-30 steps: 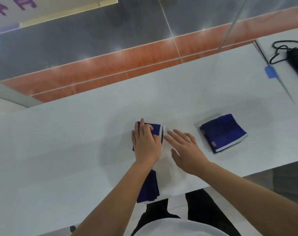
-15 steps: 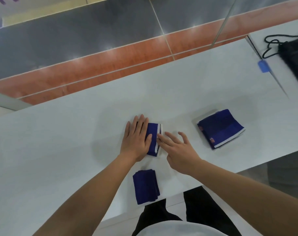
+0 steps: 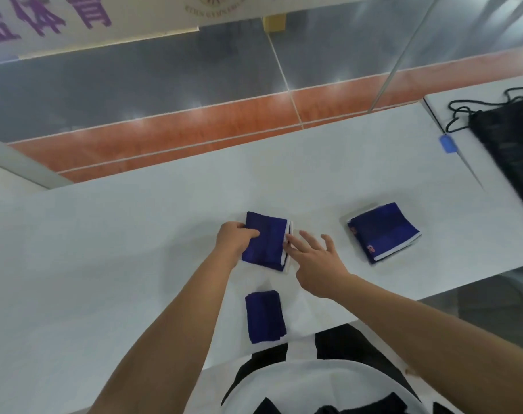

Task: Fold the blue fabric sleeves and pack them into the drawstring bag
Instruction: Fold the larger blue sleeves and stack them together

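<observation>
White tabletop holding folded sleeves, grey and orange floor beyond.
Left hand pinches the left edge of a folded blue fabric sleeve with white trim; right hand, fingers straight, touches the trimmed edge. A second folded blue sleeve lies apart to the right, a smaller folded blue piece near the front edge, and the black drawstring bag at far right.

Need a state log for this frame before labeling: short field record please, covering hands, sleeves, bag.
left hand: grips the left edge of the middle sleeve, thumb on top
right hand: fingers spread, fingertips at that sleeve's white-trimmed right edge
middle sleeve: blue, folded, on the table
near sleeve: folded, by the table's near edge, untouched
right sleeve: folded, white trim, orange marks, untouched
drawstring bag: black, far right on the adjoining tabletop, contents not visible
</observation>
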`<state>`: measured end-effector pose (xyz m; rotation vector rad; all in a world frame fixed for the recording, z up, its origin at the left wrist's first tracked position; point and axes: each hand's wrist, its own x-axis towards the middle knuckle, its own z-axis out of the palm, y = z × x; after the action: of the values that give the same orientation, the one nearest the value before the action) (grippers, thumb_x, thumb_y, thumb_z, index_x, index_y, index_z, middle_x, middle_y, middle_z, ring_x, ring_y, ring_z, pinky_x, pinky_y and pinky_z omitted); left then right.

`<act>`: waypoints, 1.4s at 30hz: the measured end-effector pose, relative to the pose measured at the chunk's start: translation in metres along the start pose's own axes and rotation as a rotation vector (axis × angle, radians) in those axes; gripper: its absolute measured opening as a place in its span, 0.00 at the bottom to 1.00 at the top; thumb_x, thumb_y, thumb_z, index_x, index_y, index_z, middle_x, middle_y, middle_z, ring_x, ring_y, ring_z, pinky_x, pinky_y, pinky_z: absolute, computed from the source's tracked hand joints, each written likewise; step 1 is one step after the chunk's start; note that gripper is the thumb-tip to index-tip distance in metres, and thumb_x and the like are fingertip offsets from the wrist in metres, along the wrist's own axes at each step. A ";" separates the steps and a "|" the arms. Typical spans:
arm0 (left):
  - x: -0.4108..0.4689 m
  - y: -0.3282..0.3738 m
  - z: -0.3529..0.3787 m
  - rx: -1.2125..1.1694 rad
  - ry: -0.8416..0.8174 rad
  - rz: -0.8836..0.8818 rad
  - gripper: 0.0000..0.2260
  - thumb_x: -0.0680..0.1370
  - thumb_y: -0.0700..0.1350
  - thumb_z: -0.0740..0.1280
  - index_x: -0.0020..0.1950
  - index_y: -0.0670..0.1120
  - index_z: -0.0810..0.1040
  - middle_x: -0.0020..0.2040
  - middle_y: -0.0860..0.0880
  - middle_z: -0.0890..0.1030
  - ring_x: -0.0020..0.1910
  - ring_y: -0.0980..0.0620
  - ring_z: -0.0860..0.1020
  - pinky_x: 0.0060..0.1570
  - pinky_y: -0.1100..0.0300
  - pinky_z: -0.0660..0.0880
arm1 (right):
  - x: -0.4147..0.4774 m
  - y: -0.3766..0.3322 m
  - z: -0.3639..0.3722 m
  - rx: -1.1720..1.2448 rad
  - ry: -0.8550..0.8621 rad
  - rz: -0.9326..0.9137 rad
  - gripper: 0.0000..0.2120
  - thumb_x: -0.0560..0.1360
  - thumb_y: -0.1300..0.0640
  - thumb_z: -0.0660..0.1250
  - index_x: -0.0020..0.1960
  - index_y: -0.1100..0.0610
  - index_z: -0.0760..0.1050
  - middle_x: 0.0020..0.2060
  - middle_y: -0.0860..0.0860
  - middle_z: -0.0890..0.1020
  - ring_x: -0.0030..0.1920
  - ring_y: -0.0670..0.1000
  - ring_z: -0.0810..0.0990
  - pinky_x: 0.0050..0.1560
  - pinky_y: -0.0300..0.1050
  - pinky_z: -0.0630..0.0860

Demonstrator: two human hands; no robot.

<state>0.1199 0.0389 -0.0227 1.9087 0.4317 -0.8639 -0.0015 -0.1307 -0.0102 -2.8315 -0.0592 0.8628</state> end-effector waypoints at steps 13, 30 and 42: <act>-0.108 0.061 0.064 0.119 -0.330 0.336 0.11 0.76 0.39 0.72 0.57 0.47 0.78 0.51 0.48 0.85 0.48 0.48 0.85 0.49 0.50 0.84 | -0.081 0.075 -0.040 1.532 0.066 0.302 0.42 0.63 0.37 0.77 0.73 0.44 0.67 0.68 0.43 0.76 0.68 0.51 0.74 0.72 0.60 0.65; -0.133 0.033 0.225 -0.432 -0.151 -0.040 0.12 0.79 0.44 0.70 0.62 0.46 0.76 0.53 0.43 0.86 0.49 0.45 0.86 0.44 0.49 0.83 | -0.087 0.234 -0.081 1.037 0.034 0.193 0.11 0.78 0.66 0.65 0.50 0.54 0.84 0.42 0.50 0.87 0.39 0.50 0.85 0.35 0.39 0.79; -0.127 0.029 0.284 -0.524 0.047 -0.200 0.08 0.76 0.46 0.73 0.53 0.46 0.81 0.47 0.46 0.83 0.42 0.51 0.81 0.38 0.58 0.82 | 0.030 0.222 -0.116 0.074 -0.207 -0.304 0.13 0.78 0.61 0.62 0.59 0.57 0.80 0.58 0.51 0.81 0.55 0.53 0.78 0.50 0.44 0.72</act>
<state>-0.0586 -0.2162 0.0053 1.4186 0.8029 -0.7432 0.0846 -0.3649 0.0268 -2.5618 -0.4619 1.0543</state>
